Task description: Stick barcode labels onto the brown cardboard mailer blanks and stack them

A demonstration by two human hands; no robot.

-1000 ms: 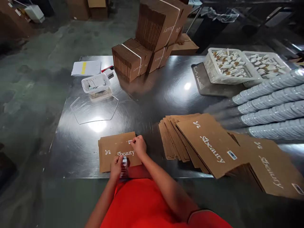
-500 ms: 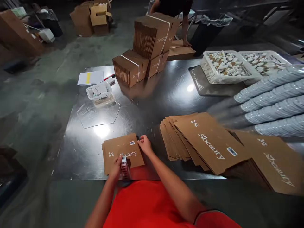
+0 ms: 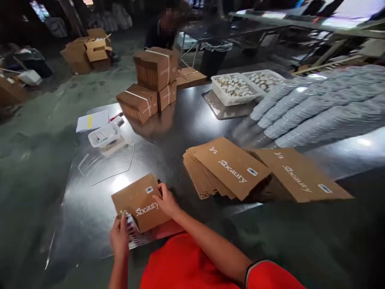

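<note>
A flat brown cardboard piece (image 3: 132,194) with white lettering and a small label near its far right corner is tilted at the table's front edge. My right hand (image 3: 167,202) grips its right side, thumb on top. At its near left corner, my left hand (image 3: 119,235) is closed on a strip of labels (image 3: 134,229), which hangs beside the cardboard. To the right lies a fanned stack of similar cardboard (image 3: 231,168), its top piece labelled. Another stack (image 3: 297,174) sits farther right, also with a label on top.
Strapped cardboard bundles (image 3: 156,70) stand at the back of the metal table (image 3: 180,132). White baskets of small packets (image 3: 234,88) and long grey rolled stacks (image 3: 325,108) occupy the right. A small white tray (image 3: 104,135) and papers (image 3: 92,121) lie left. A person (image 3: 161,30) is behind the bundles.
The view has swung right and up. My right hand has taken hold of the cardboard, which is now turned and tilted. My left hand has moved with the label strip to the cardboard's left corner.
</note>
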